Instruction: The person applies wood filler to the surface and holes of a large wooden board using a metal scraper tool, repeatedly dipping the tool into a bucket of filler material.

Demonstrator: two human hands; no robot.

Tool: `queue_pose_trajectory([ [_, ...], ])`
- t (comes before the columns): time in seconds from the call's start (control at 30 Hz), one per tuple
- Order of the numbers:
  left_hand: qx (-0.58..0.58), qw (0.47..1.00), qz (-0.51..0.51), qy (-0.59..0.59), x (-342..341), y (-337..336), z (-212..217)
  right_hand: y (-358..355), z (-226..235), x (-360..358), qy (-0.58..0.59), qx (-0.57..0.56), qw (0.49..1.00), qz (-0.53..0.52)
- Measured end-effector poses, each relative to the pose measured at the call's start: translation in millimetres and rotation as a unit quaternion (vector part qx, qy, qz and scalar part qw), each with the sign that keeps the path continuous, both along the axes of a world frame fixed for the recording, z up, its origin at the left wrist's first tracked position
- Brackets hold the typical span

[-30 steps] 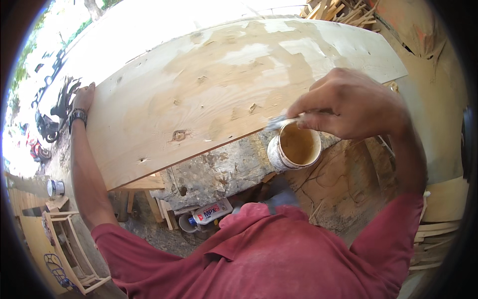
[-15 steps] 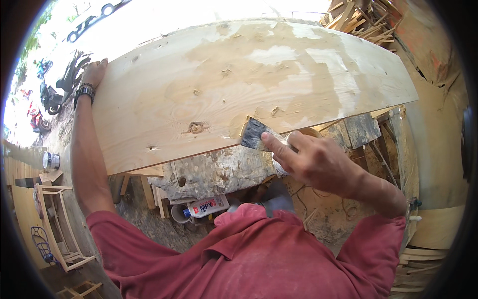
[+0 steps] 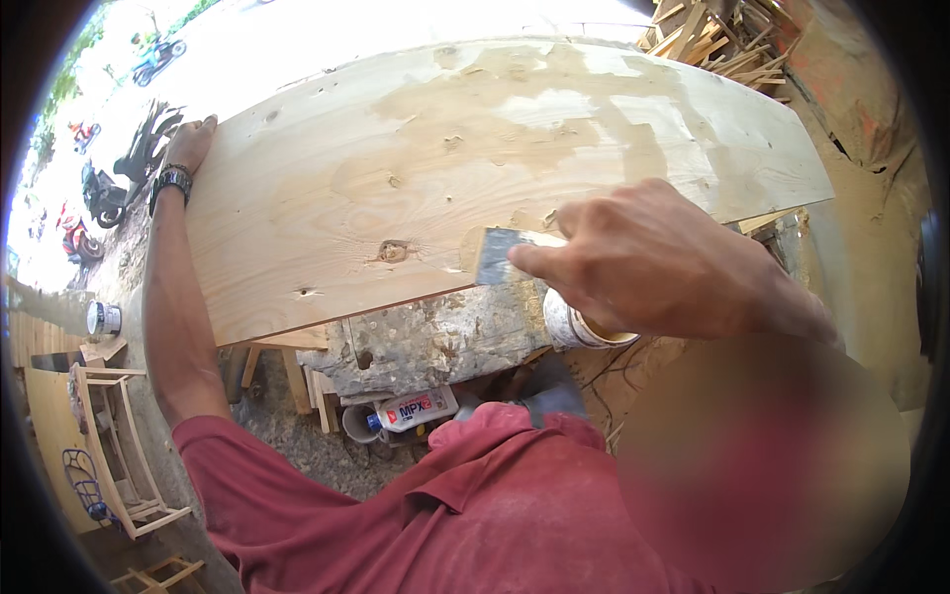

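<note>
A long, pale wooden board [image 3: 277,218] lies in front of me, with tan filler smeared over its middle and right part and several dark knots. At its far left corner, my left hand [image 3: 193,144] grips the edge, a dark watch on the wrist. My right hand [image 3: 633,257] holds a putty knife [image 3: 500,255], index finger pressed along its grey blade. The blade rests on the board near its front edge, beside a fresh patch of filler. Just below the right hand stands a white tub [image 3: 564,325], partly covered by that hand.
Under the board is a worn, stained bench [image 3: 416,346]. A white bottle with a blue cap [image 3: 416,408] lies near a bucket [image 3: 356,424] below it. Wooden frames [image 3: 124,445] stand at left, scrap wood [image 3: 708,45] is piled at far right, and motorbikes [image 3: 104,193] are parked beyond.
My right hand has risen and turned, its elbow lifting, and the putty knife's blade has swung more upright. More of the white tub shows. My left hand stays on the board.
</note>
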State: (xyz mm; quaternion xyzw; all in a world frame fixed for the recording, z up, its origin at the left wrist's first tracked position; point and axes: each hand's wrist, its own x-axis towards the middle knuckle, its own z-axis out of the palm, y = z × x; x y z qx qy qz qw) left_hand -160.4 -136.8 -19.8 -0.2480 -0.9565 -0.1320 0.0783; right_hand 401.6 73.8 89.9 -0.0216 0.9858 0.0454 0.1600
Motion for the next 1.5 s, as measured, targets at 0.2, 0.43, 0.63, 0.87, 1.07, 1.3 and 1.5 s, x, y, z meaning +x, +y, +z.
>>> queue_pose_trajectory([
  [0.2, -0.025, 0.999, 0.032, -0.016, 10.7, -2.7, 3.5, 3.5, 38.4, 3.8, -0.031, 0.014, 0.998, 0.044],
  [0.43, -0.013, 0.999, 0.03, -0.03, 16.9, 12.3, 6.9, -10.8, -10.6, -15.6, 0.06, -0.044, 0.996, 0.047],
  [0.63, -0.026, 0.999, 0.018, -0.043, 16.7, 9.5, 8.4, -9.4, -12.9, 12.3, 0.084, -0.049, 0.992, 0.075],
  [0.87, -0.029, 0.998, 0.046, -0.033, 18.2, 4.5, 1.3, -9.9, -25.7, -37.0, 0.095, -0.113, 0.986, 0.072],
  [1.07, -0.023, 0.996, 0.02, -0.078, 17.6, 9.0, 13.6, -8.4, -32.0, -5.0, 0.131, -0.139, 0.979, 0.066],
  [1.3, -0.023, 0.996, 0.036, -0.081, 25.4, 9.3, 13.5, -16.3, 15.2, -56.3, -0.011, -0.143, 0.989, 0.034],
  [1.5, -0.028, 0.998, 0.024, -0.058, 26.6, 9.0, 15.0, -13.5, 7.8, -53.5, -0.046, -0.128, 0.987, 0.083],
])
